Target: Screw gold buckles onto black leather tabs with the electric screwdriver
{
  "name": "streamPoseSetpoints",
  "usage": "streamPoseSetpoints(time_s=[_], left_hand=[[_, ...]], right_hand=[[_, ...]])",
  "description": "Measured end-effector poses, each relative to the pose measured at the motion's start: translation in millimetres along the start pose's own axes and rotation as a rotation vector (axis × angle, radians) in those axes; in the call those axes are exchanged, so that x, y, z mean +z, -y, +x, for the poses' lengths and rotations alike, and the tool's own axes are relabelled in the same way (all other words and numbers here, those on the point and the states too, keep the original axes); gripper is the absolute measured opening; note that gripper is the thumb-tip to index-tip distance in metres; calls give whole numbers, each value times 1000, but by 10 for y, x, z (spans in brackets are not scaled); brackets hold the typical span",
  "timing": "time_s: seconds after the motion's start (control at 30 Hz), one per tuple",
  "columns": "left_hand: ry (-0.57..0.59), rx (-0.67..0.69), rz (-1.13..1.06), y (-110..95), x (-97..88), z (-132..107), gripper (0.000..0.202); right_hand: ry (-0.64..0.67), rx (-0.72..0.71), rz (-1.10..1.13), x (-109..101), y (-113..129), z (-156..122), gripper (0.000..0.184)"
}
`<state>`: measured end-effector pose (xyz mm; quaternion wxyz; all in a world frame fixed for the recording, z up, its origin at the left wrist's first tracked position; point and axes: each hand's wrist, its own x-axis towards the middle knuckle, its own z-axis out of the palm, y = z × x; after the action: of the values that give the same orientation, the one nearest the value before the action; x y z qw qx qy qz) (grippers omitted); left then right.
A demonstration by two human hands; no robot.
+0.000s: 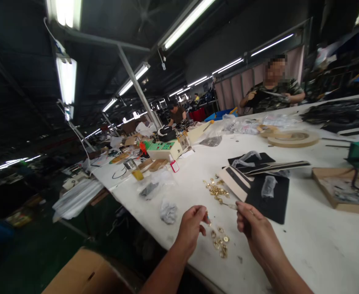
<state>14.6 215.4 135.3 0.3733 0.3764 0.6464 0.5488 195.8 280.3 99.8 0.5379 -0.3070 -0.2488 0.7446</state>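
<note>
My left hand (pixel 189 229) is closed in a pinch over the table's front part, with a small gold-coloured metal piece (pixel 209 222) showing at its fingertips. In my right hand (pixel 254 224) is a thin tool with a pale handle (pixel 232 206), pointing left; its exact kind is unclear. The tool's tip reaches the near edge of a pile of small gold-coloured metal fittings (pixel 216 189). Between my hands lies a looser group of round gold-coloured fittings (pixel 221 244). Beyond my right hand, black and cream strap-like pieces (pixel 236 181) rest on a black panel (pixel 271 204).
On the white table (pixel 326 253) are crumpled plastic (pixel 168 211), a cardboard tray (pixel 335 200), tape rolls (pixel 292 139) and a machine with green panels (pixel 164 149). A co-worker (pixel 273 92) sits across the table. A cardboard box (pixel 84 273) stands at lower left.
</note>
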Motion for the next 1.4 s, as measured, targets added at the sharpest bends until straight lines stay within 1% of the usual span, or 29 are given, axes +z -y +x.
streamPoseSetpoints(time_s=[0.07,0.13,0.27,0.4,0.5,0.63,0.73,0.83,0.97,1.07,1.17,1.27,1.4], left_hand=[[-40,-66,-206,24,-71,-166,49],[-79,-117,-303,69,-144,-257,54],[-164,-168,-344,232,-289,-280,52],[-214,-168,-344,389,-353,-215,51],[-202,-191,-360,459,-359,-154,49],[-164,-237,-404,496,-397,-85,44],[-135,-252,-401,494,-457,-49,44],[-123,-228,-368,500,-506,-25,43],[-122,-170,-313,566,-508,-8,41],[-124,-134,-282,634,-485,-14,40],[-123,-111,-269,683,-475,-33,39],[-122,-107,-263,708,-476,-51,37],[-128,-105,-251,724,-478,-65,35]], right_hand=[[10,-5,-15,4,12,-32,47],[19,-25,-24,-2,23,-44,44],[37,-55,-31,-31,41,-38,40],[56,-85,-52,-40,72,-48,40],[76,-92,-90,-34,77,-62,43],[136,-95,-193,-47,27,-75,46],[179,-116,-334,-63,-31,-92,46],[200,-159,-533,-45,-76,-125,46],[182,-164,-748,73,-97,-172,52],[207,-159,-884,206,-122,-160,56],[232,-161,-1004,313,-190,-90,53],[238,-166,-1093,360,-286,4,48],[237,-157,-1160,344,-392,103,46]])
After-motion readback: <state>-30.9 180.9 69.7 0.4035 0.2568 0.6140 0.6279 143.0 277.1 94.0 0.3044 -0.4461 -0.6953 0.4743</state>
